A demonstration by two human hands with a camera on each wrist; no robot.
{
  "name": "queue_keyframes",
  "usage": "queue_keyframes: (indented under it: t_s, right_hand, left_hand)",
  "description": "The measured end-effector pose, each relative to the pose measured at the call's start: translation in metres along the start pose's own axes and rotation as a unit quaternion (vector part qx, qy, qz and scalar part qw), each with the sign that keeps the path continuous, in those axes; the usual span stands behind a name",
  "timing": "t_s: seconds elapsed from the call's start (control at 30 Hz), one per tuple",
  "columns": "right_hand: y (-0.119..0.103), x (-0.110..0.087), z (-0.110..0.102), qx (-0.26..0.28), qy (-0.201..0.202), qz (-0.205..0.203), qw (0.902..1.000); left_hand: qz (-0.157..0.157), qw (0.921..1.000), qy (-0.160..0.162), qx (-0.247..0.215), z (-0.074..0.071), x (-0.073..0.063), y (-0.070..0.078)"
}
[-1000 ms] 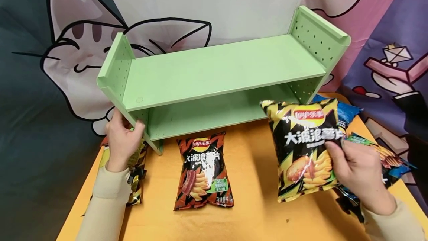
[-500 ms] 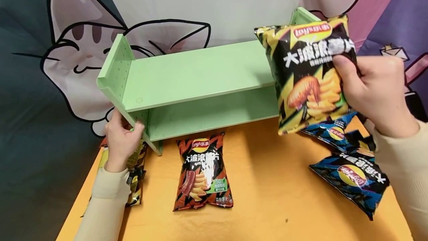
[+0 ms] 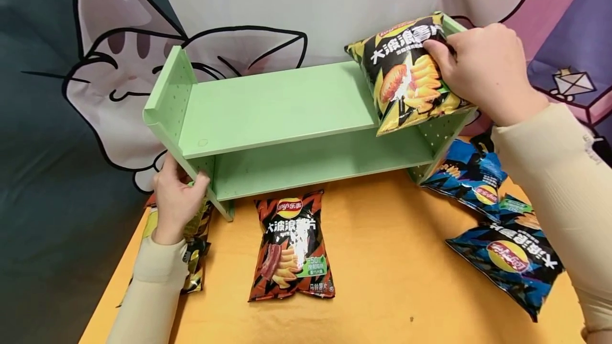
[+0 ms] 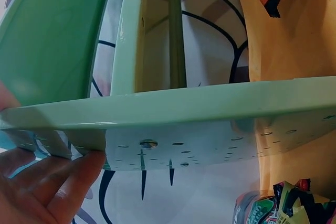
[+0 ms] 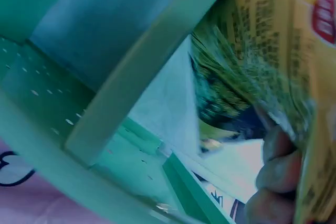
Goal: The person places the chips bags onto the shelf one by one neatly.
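My right hand (image 3: pixel 487 70) grips the right side of a yellow-and-black bag of potato chips (image 3: pixel 406 76), thumb on its front. The bag overlaps the right end of the upper board of a green two-tier shelf (image 3: pixel 277 102). In the right wrist view, fingers (image 5: pixel 278 166) curl behind the bag's yellow printed back (image 5: pixel 273 40). My left hand (image 3: pixel 177 195) holds the shelf's left side panel, thumb on the near edge. In the left wrist view, its fingers (image 4: pixel 79 182) lie against the panel's perforated outer face (image 4: pixel 173 145). A red-and-black chip bag (image 3: pixel 291 248) lies in front of the shelf.
Blue-and-black chip bags (image 3: pixel 507 254) lie on the orange tabletop (image 3: pixel 382 280) at the right, beneath my right forearm. More yellow-and-black bags (image 3: pixel 196 259) lie at the left, partly hidden by my left arm. A printed cloth backdrop (image 3: pixel 119 78) hangs behind the shelf.
My right hand has lifted the yellow-and-black chip bag from low in front of the shelf, up and then left over the upper board's right end. The left hand keeps its hold on the side panel.
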State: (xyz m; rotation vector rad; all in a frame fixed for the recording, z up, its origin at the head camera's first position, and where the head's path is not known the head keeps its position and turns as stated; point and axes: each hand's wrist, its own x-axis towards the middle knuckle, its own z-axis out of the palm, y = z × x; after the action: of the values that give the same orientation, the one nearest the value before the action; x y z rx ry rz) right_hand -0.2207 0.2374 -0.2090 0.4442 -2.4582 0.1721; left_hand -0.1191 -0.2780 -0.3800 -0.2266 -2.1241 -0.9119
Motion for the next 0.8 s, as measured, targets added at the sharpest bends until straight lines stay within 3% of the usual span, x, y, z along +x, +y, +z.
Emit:
queue_keyframes:
  t_s: [0.13,0.27,0.47,0.57,0.8]
  right_hand:
    - [0.001,0.016,0.001,-0.03,-0.093,0.051,0.9939]
    - [0.002,0.027,0.005,-0.055,-0.174,0.094,0.9787]
    - [0.002,0.032,0.011,-0.062,-0.255,0.105,0.9592]
    - [0.004,0.033,0.008,-0.058,-0.264,0.086,0.9589]
    - [0.006,0.028,-0.002,-0.029,-0.22,0.072,0.9725]
  left_hand:
    - [0.0,1.0,-0.002,0.0,0.001,0.0,0.002]
    - [0.003,1.0,-0.002,0.0,0.001,-0.001,0.002]
    - [0.0,0.9999,-0.002,0.011,0.003,-0.001,0.004]
    - [0.0,0.9999,-0.004,0.014,0.004,0.0,0.005]
    - [0.003,1.0,0.003,0.002,0.006,0.001,0.007]
